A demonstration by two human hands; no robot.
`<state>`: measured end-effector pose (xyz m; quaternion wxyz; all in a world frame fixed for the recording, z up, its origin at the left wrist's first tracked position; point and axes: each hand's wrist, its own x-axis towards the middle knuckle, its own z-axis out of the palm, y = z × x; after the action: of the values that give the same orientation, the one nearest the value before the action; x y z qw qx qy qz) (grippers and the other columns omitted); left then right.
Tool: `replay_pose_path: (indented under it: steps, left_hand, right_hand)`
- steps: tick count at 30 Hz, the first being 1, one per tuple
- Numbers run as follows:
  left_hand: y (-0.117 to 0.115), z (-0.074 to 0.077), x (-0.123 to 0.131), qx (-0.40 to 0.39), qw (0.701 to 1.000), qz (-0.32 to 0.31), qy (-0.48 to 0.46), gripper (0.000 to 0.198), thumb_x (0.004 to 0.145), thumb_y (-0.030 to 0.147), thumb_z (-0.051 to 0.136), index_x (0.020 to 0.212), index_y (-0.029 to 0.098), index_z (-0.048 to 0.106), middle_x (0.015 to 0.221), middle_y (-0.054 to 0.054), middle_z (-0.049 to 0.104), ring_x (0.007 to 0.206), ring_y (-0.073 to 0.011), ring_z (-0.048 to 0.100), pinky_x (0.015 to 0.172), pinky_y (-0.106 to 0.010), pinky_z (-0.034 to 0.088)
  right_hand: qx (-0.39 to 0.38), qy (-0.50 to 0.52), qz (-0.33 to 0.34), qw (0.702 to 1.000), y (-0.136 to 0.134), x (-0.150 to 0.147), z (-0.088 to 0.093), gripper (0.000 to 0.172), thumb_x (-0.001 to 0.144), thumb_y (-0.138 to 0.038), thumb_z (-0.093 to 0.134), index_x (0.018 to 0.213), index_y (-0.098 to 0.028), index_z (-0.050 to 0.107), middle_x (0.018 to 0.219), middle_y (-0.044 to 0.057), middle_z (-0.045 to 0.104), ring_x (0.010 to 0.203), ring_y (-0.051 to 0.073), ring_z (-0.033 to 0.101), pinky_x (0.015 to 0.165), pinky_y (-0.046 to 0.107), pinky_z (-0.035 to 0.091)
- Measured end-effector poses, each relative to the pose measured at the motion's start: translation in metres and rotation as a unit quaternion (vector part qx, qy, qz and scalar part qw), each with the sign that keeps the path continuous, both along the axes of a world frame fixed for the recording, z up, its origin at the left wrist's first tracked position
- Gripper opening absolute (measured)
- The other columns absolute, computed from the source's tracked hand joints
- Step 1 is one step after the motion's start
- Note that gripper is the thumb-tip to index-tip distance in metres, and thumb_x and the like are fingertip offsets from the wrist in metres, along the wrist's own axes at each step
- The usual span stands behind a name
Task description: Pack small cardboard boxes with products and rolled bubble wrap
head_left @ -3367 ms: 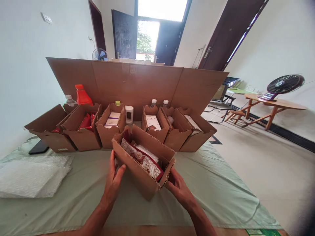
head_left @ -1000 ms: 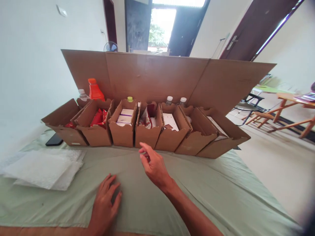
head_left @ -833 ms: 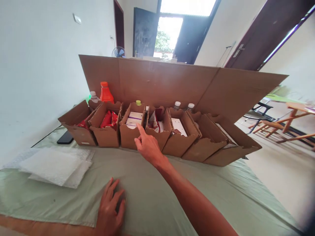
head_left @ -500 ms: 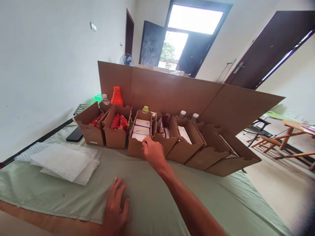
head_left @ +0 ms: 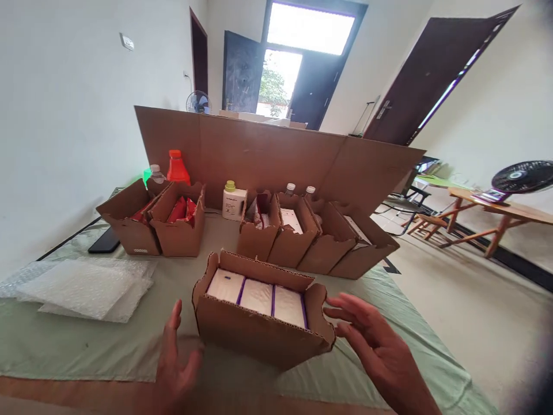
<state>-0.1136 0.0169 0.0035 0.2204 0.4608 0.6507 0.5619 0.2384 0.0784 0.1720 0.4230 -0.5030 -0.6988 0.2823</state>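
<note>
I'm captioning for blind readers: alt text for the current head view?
Someone's left hand and right hand flank an open cardboard bin of three white, purple-edged packs on green cloth; behind, six more bins and a white bottle stand before a cardboard panel.

Packs (head_left: pixel 256 297) in front box (head_left: pixel 259 334), bottle (head_left: pixel 234 204) behind

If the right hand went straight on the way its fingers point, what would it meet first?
Probably the nearest box, at its right end; whether the right hand touches it is unclear.

We see a dark fan (head_left: pixel 523 176) standing on a wooden table (head_left: pixel 516 211), a low stool (head_left: pixel 425 219) nearby.
</note>
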Motion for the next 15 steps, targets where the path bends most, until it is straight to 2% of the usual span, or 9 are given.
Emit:
replay_pose_path:
  steps: [2,4,6,8,11,15]
  left_hand:
    - [-0.002,-0.003,0.007,-0.005,0.998,-0.039,-0.039,0.073,0.086,0.036,0.059,0.154,0.027,0.033,0.159,-0.012,0.04,0.146,-0.0374,0.038,0.119,-0.058,0.032]
    - [-0.002,-0.004,0.013,-0.019,0.993,-0.07,-0.092,0.072,0.085,0.04,0.061,0.152,0.025,0.036,0.153,-0.014,0.048,0.143,-0.0376,0.043,0.116,-0.055,0.038]
    - [0.001,0.001,0.02,-0.022,0.985,-0.092,-0.141,0.074,0.085,0.04,0.061,0.152,0.023,0.034,0.149,-0.015,0.052,0.139,-0.0359,0.048,0.112,-0.05,0.044]
    - [0.007,0.013,0.027,-0.02,0.979,-0.111,-0.17,0.077,0.086,0.039,0.062,0.154,0.023,0.03,0.149,-0.014,0.052,0.137,-0.0332,0.051,0.111,-0.045,0.046]
    - [0.027,0.036,0.042,-0.01,0.975,-0.12,-0.185,0.08,0.084,0.036,0.063,0.155,0.023,0.028,0.149,-0.013,0.052,0.137,-0.0315,0.051,0.111,-0.043,0.045]
    - [0.073,0.056,0.062,0.005,0.974,-0.153,-0.165,0.08,0.085,0.033,0.06,0.156,0.022,0.025,0.153,-0.014,0.048,0.139,-0.0304,0.048,0.113,-0.045,0.041]
  right_hand:
    - [-0.019,0.033,0.022,0.999,-0.013,0.016,-0.023,0.063,0.089,-0.041,0.066,0.147,-0.035,0.045,0.137,0.014,0.064,0.111,0.031,0.07,0.082,0.041,0.061]
    - [-0.048,0.017,0.059,0.997,-0.027,0.016,-0.054,0.076,0.082,-0.043,0.072,0.151,-0.031,0.042,0.144,0.016,0.058,0.112,0.034,0.069,0.086,0.045,0.06]
    - [-0.072,-0.022,0.065,0.995,-0.036,0.001,-0.084,0.072,0.079,-0.045,0.074,0.144,-0.025,0.052,0.137,0.017,0.063,0.106,0.034,0.07,0.088,0.045,0.059]
    - [-0.078,-0.052,0.038,0.995,-0.034,-0.019,-0.102,0.06,0.081,-0.044,0.069,0.135,-0.019,0.058,0.122,0.016,0.07,0.102,0.033,0.07,0.089,0.044,0.057]
    - [-0.044,-0.057,-0.014,0.997,-0.007,-0.038,-0.102,0.046,0.085,-0.043,0.062,0.124,-0.017,0.061,0.109,0.014,0.073,0.095,0.031,0.07,0.085,0.042,0.057]
    - [-0.016,-0.034,-0.051,0.998,0.047,-0.038,-0.088,0.043,0.086,-0.043,0.058,0.122,-0.019,0.058,0.107,0.013,0.072,0.091,0.029,0.07,0.081,0.041,0.058]
